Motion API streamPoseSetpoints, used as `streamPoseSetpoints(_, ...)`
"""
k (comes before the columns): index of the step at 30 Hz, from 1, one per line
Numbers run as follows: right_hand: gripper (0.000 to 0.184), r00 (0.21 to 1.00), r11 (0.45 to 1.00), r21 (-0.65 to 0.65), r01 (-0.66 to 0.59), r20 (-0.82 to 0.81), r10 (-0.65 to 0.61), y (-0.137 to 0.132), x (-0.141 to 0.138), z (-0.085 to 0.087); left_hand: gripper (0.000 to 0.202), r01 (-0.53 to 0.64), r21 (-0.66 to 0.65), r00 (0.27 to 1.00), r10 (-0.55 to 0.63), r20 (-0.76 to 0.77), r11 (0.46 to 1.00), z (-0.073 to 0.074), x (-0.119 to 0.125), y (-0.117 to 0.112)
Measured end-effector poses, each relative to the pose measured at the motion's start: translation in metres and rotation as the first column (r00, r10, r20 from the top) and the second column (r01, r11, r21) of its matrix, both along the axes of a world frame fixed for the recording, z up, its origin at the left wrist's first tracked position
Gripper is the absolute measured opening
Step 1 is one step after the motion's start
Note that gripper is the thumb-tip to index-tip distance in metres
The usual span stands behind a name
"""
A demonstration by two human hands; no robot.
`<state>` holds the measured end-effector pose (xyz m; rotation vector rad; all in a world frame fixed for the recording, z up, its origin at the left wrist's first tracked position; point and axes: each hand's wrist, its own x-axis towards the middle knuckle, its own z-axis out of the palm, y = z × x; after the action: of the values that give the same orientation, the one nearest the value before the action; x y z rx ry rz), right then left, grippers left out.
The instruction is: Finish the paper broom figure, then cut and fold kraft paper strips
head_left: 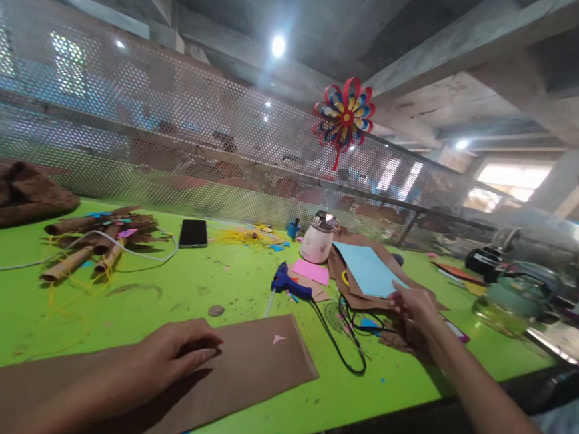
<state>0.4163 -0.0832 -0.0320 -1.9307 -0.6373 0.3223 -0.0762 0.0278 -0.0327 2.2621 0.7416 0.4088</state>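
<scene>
My left hand (173, 348) hovers over or rests on a long piece of brown paper (257, 368); its fingers are loosely bent, with a gap to the thumb and nothing between them. A small pink paper triangle (278, 340) lies on that paper. At the right, my right hand (415, 307) has thumb and fingers closed at the near corner of a light blue paper sheet (368, 270). Beneath the sheet are brown paper pieces (347, 285). Between my hands lies a blue hot glue gun (289, 282) on its side, a clear stick at its tip and a black cord (358, 363) looping right.
On the green table (235, 273) stand a pale pink bottle (316, 239) and a glass teapot (508, 301). Pink paper (311, 271) lies before the bottle. Rolled brown paper tubes (107, 243), a white cable (139, 254) and a phone (193, 233) are left. A perforated metal screen (175, 141) rises behind.
</scene>
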Motion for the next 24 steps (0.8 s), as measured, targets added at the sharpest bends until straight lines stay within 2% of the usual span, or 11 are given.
streamPoseSetpoints(3,0.035,0.949,0.962,-0.178,-0.207,0.203,0.242,0.002,-0.04,-0.007,0.028,-0.033,0.003,0.999,0.033,0.014,0.999,0.002,0.002,-0.002)
streamPoseSetpoints(5,0.032,0.855,0.914,-0.287,-0.287,0.354,0.38,0.014,-0.067,-0.012,0.028,-0.047,0.001,0.999,0.047,0.023,0.999,0.004,0.002,-0.003)
streamPoseSetpoints(7,0.031,0.746,0.874,-0.387,-0.295,0.479,0.464,0.03,-0.087,-0.015,0.028,-0.038,0.005,0.999,0.038,0.023,0.999,0.005,0.002,-0.004)
streamPoseSetpoints(10,0.026,0.619,0.845,-0.499,-0.195,0.606,0.5,0.046,-0.097,-0.015,0.028,-0.018,0.02,1.0,0.018,0.002,1.0,0.005,0.0,-0.006)
streamPoseSetpoints(14,0.02,0.536,0.827,-0.562,0.022,0.704,0.465,0.046,-0.084,-0.014,0.028,-0.009,0.055,0.999,0.011,-0.033,0.998,0.005,0.0,-0.007)
streamPoseSetpoints(19,0.022,0.523,0.788,-0.575,0.219,0.751,0.402,0.037,-0.065,-0.016,0.029,0.025,0.102,0.999,-0.023,-0.025,0.994,-0.002,-0.001,-0.003)
streamPoseSetpoints(24,0.02,0.545,0.797,-0.527,0.293,0.778,0.314,0.041,-0.046,-0.003,0.03,0.043,0.102,0.999,-0.044,0.014,0.994,-0.007,-0.001,0.0)
